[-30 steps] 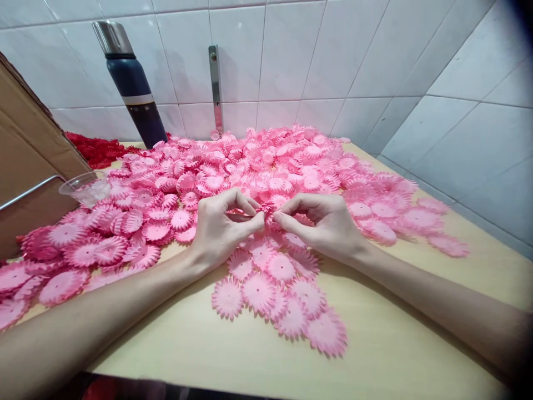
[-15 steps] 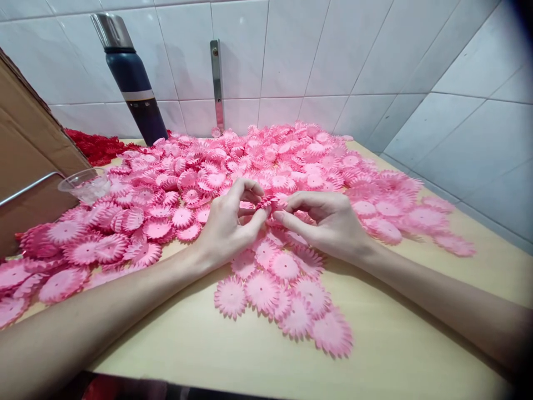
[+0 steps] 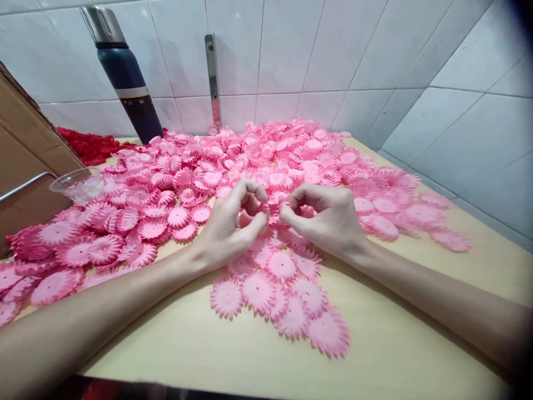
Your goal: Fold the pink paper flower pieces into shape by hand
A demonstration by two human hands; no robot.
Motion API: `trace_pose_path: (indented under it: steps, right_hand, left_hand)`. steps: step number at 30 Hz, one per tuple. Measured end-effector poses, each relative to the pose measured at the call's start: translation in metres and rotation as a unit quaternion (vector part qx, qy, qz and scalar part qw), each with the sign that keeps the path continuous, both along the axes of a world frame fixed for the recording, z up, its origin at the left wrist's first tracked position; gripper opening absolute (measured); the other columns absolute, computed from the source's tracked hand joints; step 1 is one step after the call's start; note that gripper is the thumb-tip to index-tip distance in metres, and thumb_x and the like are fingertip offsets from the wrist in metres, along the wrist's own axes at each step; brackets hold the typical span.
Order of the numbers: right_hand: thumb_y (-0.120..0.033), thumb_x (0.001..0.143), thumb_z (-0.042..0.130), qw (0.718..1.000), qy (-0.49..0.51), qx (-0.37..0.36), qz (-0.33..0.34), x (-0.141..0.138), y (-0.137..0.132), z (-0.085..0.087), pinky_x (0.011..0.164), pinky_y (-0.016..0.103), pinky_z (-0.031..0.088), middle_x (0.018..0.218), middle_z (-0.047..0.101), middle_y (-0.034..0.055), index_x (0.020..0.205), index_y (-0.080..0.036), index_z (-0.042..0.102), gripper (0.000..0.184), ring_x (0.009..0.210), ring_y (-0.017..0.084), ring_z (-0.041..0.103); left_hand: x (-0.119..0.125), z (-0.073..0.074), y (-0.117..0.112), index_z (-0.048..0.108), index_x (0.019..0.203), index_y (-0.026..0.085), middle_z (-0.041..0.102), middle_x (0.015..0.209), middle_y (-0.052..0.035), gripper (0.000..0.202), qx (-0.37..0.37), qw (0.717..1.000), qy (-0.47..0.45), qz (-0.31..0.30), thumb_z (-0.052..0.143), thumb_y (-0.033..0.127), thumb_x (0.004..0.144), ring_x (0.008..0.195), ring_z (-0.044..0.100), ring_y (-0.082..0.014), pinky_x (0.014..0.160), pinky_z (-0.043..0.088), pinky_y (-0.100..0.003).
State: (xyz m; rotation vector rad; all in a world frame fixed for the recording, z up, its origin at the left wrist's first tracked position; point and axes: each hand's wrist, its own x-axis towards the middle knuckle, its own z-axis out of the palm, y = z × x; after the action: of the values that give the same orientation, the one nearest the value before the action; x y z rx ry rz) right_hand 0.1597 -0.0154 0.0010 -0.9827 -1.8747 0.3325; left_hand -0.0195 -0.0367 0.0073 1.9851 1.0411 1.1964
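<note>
A wide heap of pink paper flower discs [image 3: 258, 161] covers the back of the pale wooden table [image 3: 233, 350]. A smaller flat cluster of the same discs [image 3: 283, 289] lies nearer to me. My left hand [image 3: 231, 225] and my right hand [image 3: 328, 219] meet above that cluster, fingers curled in pinches. Together they pinch one small pink flower piece [image 3: 271, 214] between their fingertips. Most of that piece is hidden by my fingers.
A dark blue flask [image 3: 125, 78] with a metal cap stands at the back left by the tiled wall. Red flower pieces [image 3: 89, 145] lie beside it. A clear plastic cup [image 3: 77, 184] and a cardboard box [image 3: 25, 150] sit at the left. A metal bracket [image 3: 213, 78] is fixed to the wall.
My fingers have shifted slightly on the pink piece, and both hands have risen a little and curled tighter. The view has tilted slightly.
</note>
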Motion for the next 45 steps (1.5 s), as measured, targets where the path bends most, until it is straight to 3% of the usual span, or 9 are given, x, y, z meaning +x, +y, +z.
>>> trace_pose_path:
  steps: [6, 13, 19, 26, 35, 40, 45]
  right_hand:
    - [-0.035, 0.078, 0.068, 0.999, -0.032, -0.004, 0.029, 0.0011, -0.0017, 0.0032, 0.047, 0.028, 0.041, 0.058, 0.062, 0.0014, 0.065, -0.021, 0.061, 0.021, 0.05, 0.013, 0.052]
    - [-0.021, 0.082, 0.059, 0.997, -0.045, 0.01, 0.061, 0.0006, 0.0007, 0.0009, 0.052, 0.029, 0.044, 0.064, 0.067, 0.0018, 0.07, -0.021, 0.063, 0.013, 0.055, 0.014, 0.057]
    - [-0.013, 0.075, 0.058, 0.998, -0.061, 0.018, 0.016, -0.0001, 0.001, -0.0003, 0.05, 0.028, 0.042, 0.055, 0.058, -0.0007, 0.061, -0.022, 0.053, 0.018, 0.05, 0.013, 0.051]
    - [-0.006, 0.071, 0.055, 0.993, -0.085, 0.086, -0.013, 0.0003, 0.0019, -0.0037, 0.05, 0.028, 0.037, 0.055, 0.052, -0.0014, 0.06, -0.022, 0.046, 0.021, 0.05, 0.012, 0.045]
    - [-0.007, 0.07, 0.055, 0.997, 0.008, 0.077, -0.025, 0.0003, 0.0011, -0.0019, 0.047, 0.025, 0.037, 0.053, 0.051, -0.0028, 0.059, -0.02, 0.05, 0.018, 0.048, 0.01, 0.045]
    - [-0.016, 0.075, 0.062, 0.999, -0.011, 0.031, 0.008, -0.0006, -0.0022, 0.0021, 0.049, 0.026, 0.04, 0.06, 0.059, 0.0001, 0.067, -0.018, 0.058, 0.009, 0.051, 0.011, 0.05]
    - [-0.025, 0.083, 0.063, 0.999, -0.014, 0.04, 0.033, -0.0014, -0.0031, 0.003, 0.053, 0.028, 0.043, 0.066, 0.065, 0.0026, 0.074, -0.019, 0.065, 0.012, 0.057, 0.013, 0.055]
  left_hand:
    - [-0.0024, -0.0023, 0.0014, 0.049, 0.093, 0.02, 0.053, 0.082, 0.0, 0.017, 0.002, 1.0, -0.029, 0.009, 0.06, 0.015, 0.08, 0.071, 0.055, -0.0107, 0.056, 0.048, -0.02]
    - [-0.0033, -0.0043, 0.0038, 0.049, 0.094, 0.02, 0.053, 0.076, 0.0019, 0.019, -0.019, 0.998, -0.061, 0.023, 0.064, 0.022, 0.082, 0.067, 0.054, -0.0098, 0.059, 0.049, -0.022]
    - [-0.0038, -0.0042, 0.0014, 0.05, 0.099, 0.021, 0.053, 0.073, 0.002, 0.02, -0.026, 1.0, -0.003, 0.0, 0.061, 0.02, 0.082, 0.063, 0.052, -0.0098, 0.053, 0.04, -0.021]
    - [-0.0023, -0.0021, 0.0021, 0.048, 0.096, 0.021, 0.049, 0.072, 0.0035, 0.016, -0.078, 0.996, -0.019, -0.028, 0.057, 0.017, 0.084, 0.06, 0.045, -0.0087, 0.052, 0.037, -0.022]
    - [-0.0021, 0.001, 0.0019, 0.049, 0.096, 0.02, 0.043, 0.075, 0.0035, 0.014, -0.117, 0.984, -0.097, -0.089, 0.057, 0.014, 0.085, 0.062, 0.039, -0.0081, 0.054, 0.035, -0.023]
    - [-0.0035, -0.0028, 0.002, 0.046, 0.099, 0.022, 0.043, 0.071, 0.0051, 0.019, -0.092, 0.989, -0.097, -0.066, 0.059, 0.018, 0.086, 0.058, 0.04, -0.0075, 0.051, 0.034, -0.022]
    - [-0.0023, -0.0025, 0.0013, 0.046, 0.098, 0.021, 0.047, 0.072, 0.0046, 0.018, -0.086, 0.989, -0.105, -0.061, 0.06, 0.02, 0.086, 0.06, 0.045, -0.0079, 0.053, 0.037, -0.022]
